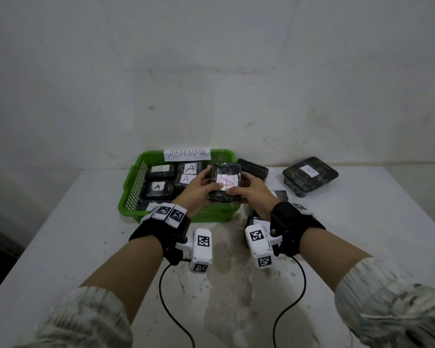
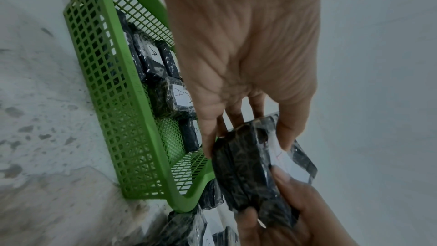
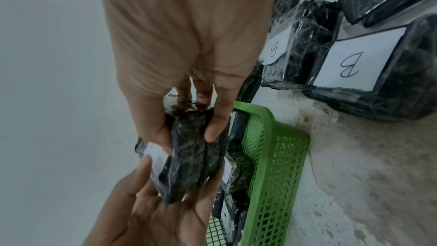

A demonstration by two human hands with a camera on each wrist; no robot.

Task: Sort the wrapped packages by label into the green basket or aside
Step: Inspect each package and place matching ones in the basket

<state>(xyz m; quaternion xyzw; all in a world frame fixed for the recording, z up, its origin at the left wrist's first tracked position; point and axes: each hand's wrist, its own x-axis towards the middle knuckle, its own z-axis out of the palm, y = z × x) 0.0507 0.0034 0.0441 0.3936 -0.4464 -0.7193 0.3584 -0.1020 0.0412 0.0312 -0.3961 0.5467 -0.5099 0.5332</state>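
Both hands hold one black wrapped package (image 1: pixel 225 183) above the right end of the green basket (image 1: pixel 132 194). Its white label faces up and bears a red mark shaped like an A turned on its side. My left hand (image 1: pixel 209 184) grips the package's left side, thumb on top and fingers beneath. My right hand (image 1: pixel 241 188) grips the right side, with its thumb on the label's corner. The left wrist view shows the package (image 2: pixel 243 171) edge-on beside the basket (image 2: pixel 113 100). In the right wrist view my right hand (image 3: pixel 189 137) pinches the package (image 3: pixel 194 166).
Several black packages labelled A (image 1: pixel 158 187) lie in the basket, which carries a paper sign reading ABNORMAL (image 1: pixel 186 154). Packages labelled B (image 3: pixel 354 63) lie on the white table right of the basket, including a stack (image 1: pixel 309 175) at the far right. A wall stands close behind.
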